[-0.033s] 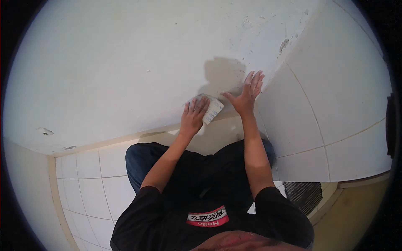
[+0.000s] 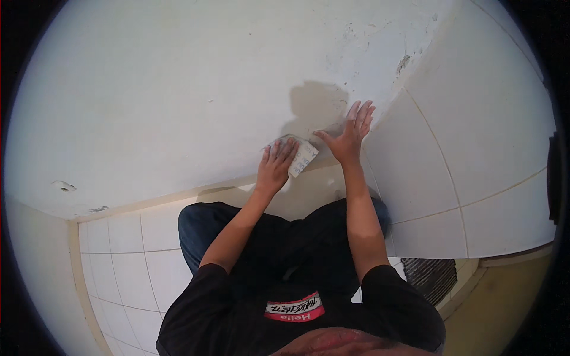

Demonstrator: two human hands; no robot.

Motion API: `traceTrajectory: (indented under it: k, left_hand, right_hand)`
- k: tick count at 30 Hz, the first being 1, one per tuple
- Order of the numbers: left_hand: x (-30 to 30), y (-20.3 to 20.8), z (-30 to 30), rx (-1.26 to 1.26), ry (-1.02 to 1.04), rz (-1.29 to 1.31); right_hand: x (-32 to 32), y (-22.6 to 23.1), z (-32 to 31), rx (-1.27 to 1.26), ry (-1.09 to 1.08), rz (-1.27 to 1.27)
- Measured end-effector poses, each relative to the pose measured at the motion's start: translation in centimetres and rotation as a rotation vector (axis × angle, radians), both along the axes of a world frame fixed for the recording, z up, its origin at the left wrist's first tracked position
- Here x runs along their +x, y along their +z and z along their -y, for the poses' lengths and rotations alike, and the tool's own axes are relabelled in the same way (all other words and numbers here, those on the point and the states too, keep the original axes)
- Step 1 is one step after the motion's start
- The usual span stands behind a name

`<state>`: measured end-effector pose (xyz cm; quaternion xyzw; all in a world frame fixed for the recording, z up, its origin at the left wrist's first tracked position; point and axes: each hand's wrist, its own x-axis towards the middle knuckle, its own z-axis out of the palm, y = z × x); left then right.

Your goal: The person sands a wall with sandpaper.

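Note:
My left hand [image 2: 276, 165] presses a sheet of sandpaper [image 2: 306, 158] against the low part of the white wall [image 2: 178, 101]. Its fingers lie over the sheet, and the pale printed back shows to the right of them. The side facing the wall is hidden. To the right, my right hand [image 2: 349, 136] is spread on the same wall close to the tiled corner, thumb out toward the sandpaper, holding nothing. Whitish dust coats its fingertips.
Chipped patches [image 2: 404, 64] mark the wall at upper right. A small hole [image 2: 64, 186] is at lower left. White tiles [image 2: 415, 160] cover the surface on the right, and floor tiles [image 2: 124, 237] lie at left. A dark ridged mat [image 2: 430, 279] is at lower right.
My left hand and the sandpaper have shifted very slightly to the right along the wall. My right hand has stayed in place.

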<state>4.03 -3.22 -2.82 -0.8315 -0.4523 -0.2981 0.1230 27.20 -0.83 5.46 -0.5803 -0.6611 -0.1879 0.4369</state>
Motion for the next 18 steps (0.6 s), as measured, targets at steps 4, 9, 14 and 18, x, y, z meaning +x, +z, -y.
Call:
traceTrajectory:
  k: [4, 9, 14, 18]
  left_hand:
    - [0.0, -0.8, -0.3, -0.027, -0.075, 0.054]
    - [-0.6, 1.4, -0.1, -0.013, 0.035, -0.032]
    - [-1.6, 4.8, -0.5, 0.082, 0.161, 0.114]
    - [-1.1, 5.1, -0.5, 0.112, 0.177, 0.153]
  right_hand:
    - [0.0, 0.0, -0.2, 0.028, 0.006, 0.011]
    - [0.4, -0.5, -0.1, 0.003, -0.012, 0.016]
    - [0.3, -0.3, -0.1, 0.012, -0.015, 0.022]
    - [0.3, -0.5, -0.4, 0.046, 0.003, -0.018]
